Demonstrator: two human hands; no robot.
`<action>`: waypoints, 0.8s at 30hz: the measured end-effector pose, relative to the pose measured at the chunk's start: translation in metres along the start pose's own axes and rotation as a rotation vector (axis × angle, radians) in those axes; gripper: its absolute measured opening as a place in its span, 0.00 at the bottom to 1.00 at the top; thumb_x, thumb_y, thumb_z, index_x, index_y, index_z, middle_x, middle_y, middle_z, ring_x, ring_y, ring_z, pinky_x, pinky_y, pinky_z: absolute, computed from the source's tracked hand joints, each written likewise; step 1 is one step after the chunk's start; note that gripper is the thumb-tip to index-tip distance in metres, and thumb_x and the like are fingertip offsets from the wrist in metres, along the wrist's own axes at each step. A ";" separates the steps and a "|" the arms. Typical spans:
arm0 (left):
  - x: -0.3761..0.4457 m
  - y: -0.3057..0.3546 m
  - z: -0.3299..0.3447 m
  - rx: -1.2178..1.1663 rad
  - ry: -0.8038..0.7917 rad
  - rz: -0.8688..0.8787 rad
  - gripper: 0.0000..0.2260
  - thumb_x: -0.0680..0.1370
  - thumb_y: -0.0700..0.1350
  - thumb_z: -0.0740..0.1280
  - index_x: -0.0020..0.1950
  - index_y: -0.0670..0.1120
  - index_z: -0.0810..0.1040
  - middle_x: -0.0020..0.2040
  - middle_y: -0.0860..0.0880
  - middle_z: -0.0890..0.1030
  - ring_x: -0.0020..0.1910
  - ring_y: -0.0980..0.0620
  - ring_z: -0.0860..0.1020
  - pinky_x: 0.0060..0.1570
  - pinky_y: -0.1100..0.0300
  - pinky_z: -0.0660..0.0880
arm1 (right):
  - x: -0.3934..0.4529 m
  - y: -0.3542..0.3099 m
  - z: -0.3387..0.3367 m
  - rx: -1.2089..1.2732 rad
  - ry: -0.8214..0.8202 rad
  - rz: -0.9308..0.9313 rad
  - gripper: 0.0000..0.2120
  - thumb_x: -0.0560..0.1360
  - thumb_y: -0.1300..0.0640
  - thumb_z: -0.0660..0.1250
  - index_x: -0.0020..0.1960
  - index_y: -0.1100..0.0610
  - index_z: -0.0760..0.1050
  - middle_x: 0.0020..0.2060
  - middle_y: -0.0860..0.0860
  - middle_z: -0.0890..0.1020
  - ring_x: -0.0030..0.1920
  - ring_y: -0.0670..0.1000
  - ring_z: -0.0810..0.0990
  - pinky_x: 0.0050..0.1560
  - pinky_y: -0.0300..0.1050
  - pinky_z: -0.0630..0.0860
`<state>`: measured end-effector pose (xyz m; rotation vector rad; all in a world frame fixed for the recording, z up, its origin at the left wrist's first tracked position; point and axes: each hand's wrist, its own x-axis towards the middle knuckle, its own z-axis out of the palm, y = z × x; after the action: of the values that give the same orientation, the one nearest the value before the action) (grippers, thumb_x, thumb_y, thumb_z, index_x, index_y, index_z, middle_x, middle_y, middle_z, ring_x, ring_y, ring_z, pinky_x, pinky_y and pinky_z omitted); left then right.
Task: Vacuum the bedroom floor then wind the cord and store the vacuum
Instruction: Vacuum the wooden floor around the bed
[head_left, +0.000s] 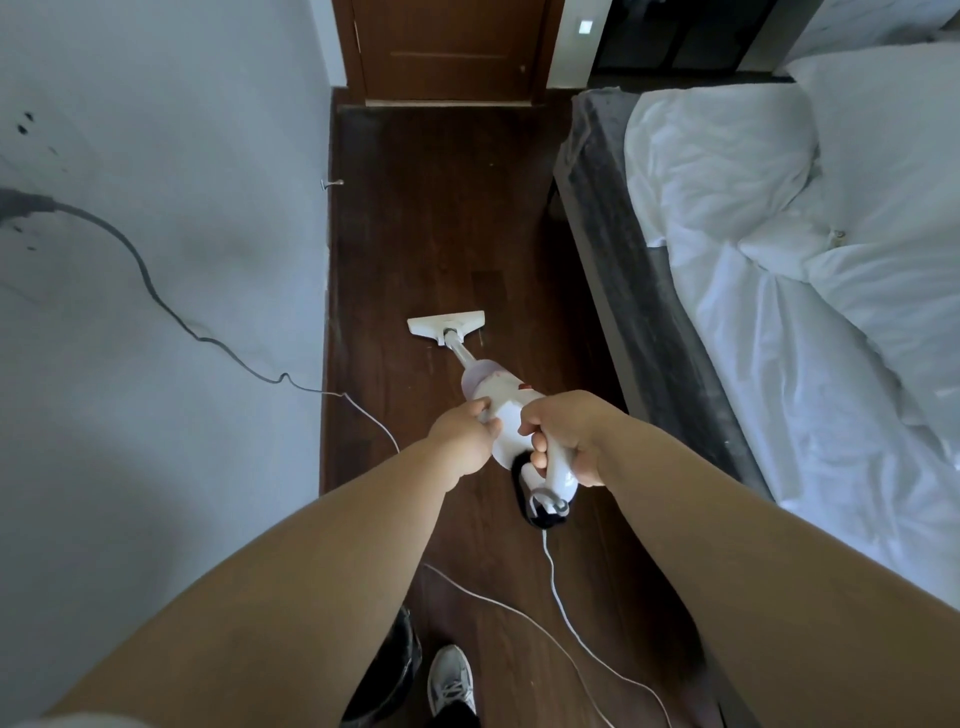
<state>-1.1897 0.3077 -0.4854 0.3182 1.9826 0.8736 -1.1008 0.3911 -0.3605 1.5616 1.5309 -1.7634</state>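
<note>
Vacuum: a white plastic stick vacuum cleaner stands tilted in the strip of dark wooden floor between the pale wall and the bed with rumpled white bedding; its flat white floor head lies on the boards, well short of the brown wooden door.
Hands: the right hand curls round the rear handle; the left hand grips the side of the body.
Cord: a thin white power cord trails from the handle end, loops across the floor near a grey-and-white trainer, and runs to the wall.
Risk: I reckon the slack loop by the foot could catch a step, or a long push could tug the plug.
Writing: no brand or label is legible; a small red mark on the body is too small to read.
</note>
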 end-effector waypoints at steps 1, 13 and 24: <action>0.000 0.001 0.002 0.001 -0.001 -0.002 0.22 0.80 0.46 0.62 0.74 0.49 0.66 0.68 0.41 0.75 0.66 0.41 0.75 0.66 0.47 0.72 | 0.001 0.002 -0.002 0.005 0.000 0.003 0.04 0.75 0.67 0.59 0.46 0.62 0.70 0.25 0.54 0.67 0.25 0.51 0.65 0.31 0.42 0.66; -0.074 -0.003 0.079 0.073 -0.051 -0.001 0.22 0.79 0.49 0.63 0.74 0.49 0.67 0.68 0.42 0.75 0.66 0.42 0.75 0.66 0.48 0.72 | -0.043 0.081 -0.063 0.020 -0.016 0.030 0.14 0.74 0.66 0.60 0.59 0.60 0.73 0.25 0.54 0.68 0.26 0.50 0.65 0.31 0.42 0.66; -0.201 -0.037 0.209 0.106 -0.028 -0.015 0.23 0.78 0.50 0.64 0.73 0.49 0.67 0.66 0.43 0.76 0.62 0.43 0.78 0.63 0.49 0.75 | -0.118 0.224 -0.136 -0.121 -0.097 0.013 0.08 0.74 0.66 0.59 0.52 0.61 0.73 0.24 0.53 0.67 0.26 0.51 0.64 0.30 0.41 0.66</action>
<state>-0.9023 0.2689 -0.4502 0.3739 2.0066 0.7528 -0.8142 0.3788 -0.3435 1.4045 1.5461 -1.6811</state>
